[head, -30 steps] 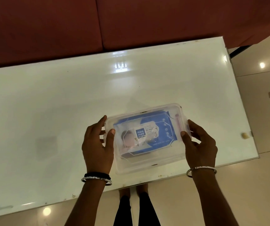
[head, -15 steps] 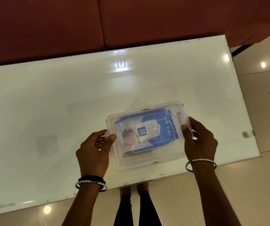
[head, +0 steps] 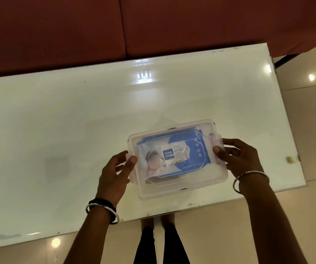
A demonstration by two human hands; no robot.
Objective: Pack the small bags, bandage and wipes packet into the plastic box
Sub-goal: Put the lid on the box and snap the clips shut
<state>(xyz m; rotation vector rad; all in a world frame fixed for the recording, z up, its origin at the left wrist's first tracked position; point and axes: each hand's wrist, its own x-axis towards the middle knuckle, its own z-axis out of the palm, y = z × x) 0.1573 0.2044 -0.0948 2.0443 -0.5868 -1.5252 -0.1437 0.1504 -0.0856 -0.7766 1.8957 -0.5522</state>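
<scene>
A clear plastic box (head: 185, 184) with its lid on rests on the white glass table (head: 77, 130) near the front edge. Through the lid I see a blue and white wipes packet (head: 174, 154); whatever lies under it is mostly hidden. My left hand (head: 115, 174) grips the box's left end, thumb on the lid by the pink side clip. My right hand (head: 237, 157) grips the right end, thumb pressing on the lid beside the other pink clip (head: 213, 141).
A dark red sofa (head: 153, 25) runs along the table's far side. A small beige object (head: 289, 160) sits at the table's right edge. My feet and legs (head: 161, 241) show below the front edge, on a glossy tiled floor.
The box has stayed in place. My left hand slid down off the lid's left corner to the side of the box; my right hand keeps its grip at the right end.
</scene>
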